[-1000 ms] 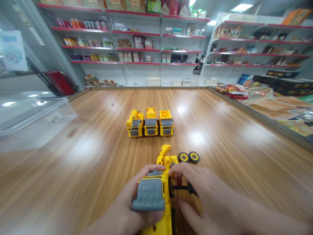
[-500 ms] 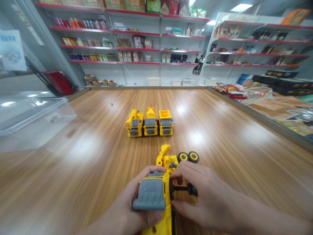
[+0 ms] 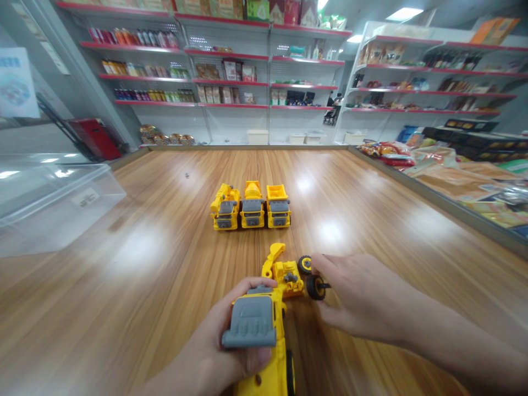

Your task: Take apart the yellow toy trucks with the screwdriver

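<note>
My left hand (image 3: pixel 214 341) is wrapped round a yellow toy truck (image 3: pixel 264 367) with a grey windshield piece, its front toward me. A black wheel is fitted low on the truck's right side. To its right, my right hand (image 3: pixel 355 297) grips a loose toy wheel (image 3: pixel 316 287) between thumb and fingers, with a thin dark rod sticking out of it. Another loose wheel (image 3: pixel 304 264) lies just behind those fingers. Beyond the truck rests a yellow excavator part (image 3: pixel 286 275) with a bucket arm (image 3: pixel 274 257).
Three finished-looking yellow toy trucks (image 3: pixel 252 212) stand in a row farther back on the wooden table (image 3: pixel 165 286). A clear plastic bin (image 3: pixel 86 192) sits at the left. Packaged goods (image 3: pixel 449 170) lie past the right edge, and stocked shelves (image 3: pixel 231 82) line the back.
My right hand has moved away from the truck's side, to the right and farther back, taking a wheel with the rod off the truck. My left hand keeps hold of the truck.
</note>
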`<state>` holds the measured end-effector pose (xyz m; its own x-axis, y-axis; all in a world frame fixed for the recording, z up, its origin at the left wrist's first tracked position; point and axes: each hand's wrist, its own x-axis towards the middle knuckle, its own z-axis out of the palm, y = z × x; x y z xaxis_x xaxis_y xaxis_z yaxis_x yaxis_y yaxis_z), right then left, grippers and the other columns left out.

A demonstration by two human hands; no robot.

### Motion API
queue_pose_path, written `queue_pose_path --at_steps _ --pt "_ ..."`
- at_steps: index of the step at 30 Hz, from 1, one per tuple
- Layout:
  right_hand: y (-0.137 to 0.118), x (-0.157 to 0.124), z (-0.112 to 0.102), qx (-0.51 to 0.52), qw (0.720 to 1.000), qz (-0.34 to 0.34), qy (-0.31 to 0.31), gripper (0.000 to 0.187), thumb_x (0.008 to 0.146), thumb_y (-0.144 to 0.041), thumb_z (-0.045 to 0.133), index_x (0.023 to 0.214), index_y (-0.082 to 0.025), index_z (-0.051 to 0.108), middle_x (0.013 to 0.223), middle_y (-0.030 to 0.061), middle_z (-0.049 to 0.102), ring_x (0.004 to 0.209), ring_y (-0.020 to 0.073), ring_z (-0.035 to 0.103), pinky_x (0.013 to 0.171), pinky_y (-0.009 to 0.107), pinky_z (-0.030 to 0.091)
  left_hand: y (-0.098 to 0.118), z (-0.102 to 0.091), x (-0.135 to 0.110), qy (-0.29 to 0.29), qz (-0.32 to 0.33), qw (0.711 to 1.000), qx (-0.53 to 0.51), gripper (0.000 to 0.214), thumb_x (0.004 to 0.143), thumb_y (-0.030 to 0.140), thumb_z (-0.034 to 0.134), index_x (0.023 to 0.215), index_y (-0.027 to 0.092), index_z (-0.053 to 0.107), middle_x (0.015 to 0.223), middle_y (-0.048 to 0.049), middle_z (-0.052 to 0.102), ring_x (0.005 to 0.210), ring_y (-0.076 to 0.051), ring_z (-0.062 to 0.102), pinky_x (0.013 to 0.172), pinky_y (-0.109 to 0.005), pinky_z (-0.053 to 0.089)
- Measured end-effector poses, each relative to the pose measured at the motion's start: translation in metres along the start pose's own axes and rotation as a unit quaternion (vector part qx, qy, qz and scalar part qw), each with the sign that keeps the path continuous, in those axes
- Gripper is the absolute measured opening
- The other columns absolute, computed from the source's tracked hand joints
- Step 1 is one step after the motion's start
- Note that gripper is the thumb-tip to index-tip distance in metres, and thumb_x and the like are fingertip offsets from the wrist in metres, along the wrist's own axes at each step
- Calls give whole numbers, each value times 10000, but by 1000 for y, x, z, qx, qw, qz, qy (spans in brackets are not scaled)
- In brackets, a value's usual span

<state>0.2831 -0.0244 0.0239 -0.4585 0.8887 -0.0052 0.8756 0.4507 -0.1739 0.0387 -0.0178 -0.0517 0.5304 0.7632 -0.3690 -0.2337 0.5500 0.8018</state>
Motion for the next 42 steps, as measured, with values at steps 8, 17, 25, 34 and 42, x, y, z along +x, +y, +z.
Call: queue_pose_path --at_steps 8,17,25,34,42 --pt "6 -2 6 -101 994 -16 -41 160 816 -217 528 973 -203 557 871 74 689 738 281 676 542 327 299 -3 -2 3 0 2 1000 -18 698 487 127 909 1118 269 647 852 -19 731 760 -207 692 628 -251 508" --pt "6 -2 3 -79 996 -7 -48 151 837 -255 568 978 -202 553 875 69 689 783 291 682 573 340 335 -10 -6 5 12 25 1000 -11 710 442 144 923 1097 280 684 863 -34 742 781 -242 709 605 -267 527" --pt "8 3 9 -50 998 -10 -34 108 855 -226 587 960 -209 573 921 54 691 819 266 668 594 325 314 -7 -8 5 -4 27 1000 -14 778 392 212 946 1122 291 689 879 -49 762 783 -263 707 618 -298 519" --pt "-11 -4 3 124 989 -68 43 152 911 -197 460 805 -175 566 776 38 625 670 161 557 602 297 347 22 25 -23 92 66 993 -24 703 575 259 891 1218 244 607 1054 -73 734 951 -253 676 864 -355 497" --pt "-24 -8 9 235 962 -138 22 144 895 -174 473 830 -153 599 785 44 643 715 154 584 633 284 395 26 30 -22 124 94 986 -54 712 552 217 898 1184 268 574 928 -21 719 810 -200 681 764 -309 525"
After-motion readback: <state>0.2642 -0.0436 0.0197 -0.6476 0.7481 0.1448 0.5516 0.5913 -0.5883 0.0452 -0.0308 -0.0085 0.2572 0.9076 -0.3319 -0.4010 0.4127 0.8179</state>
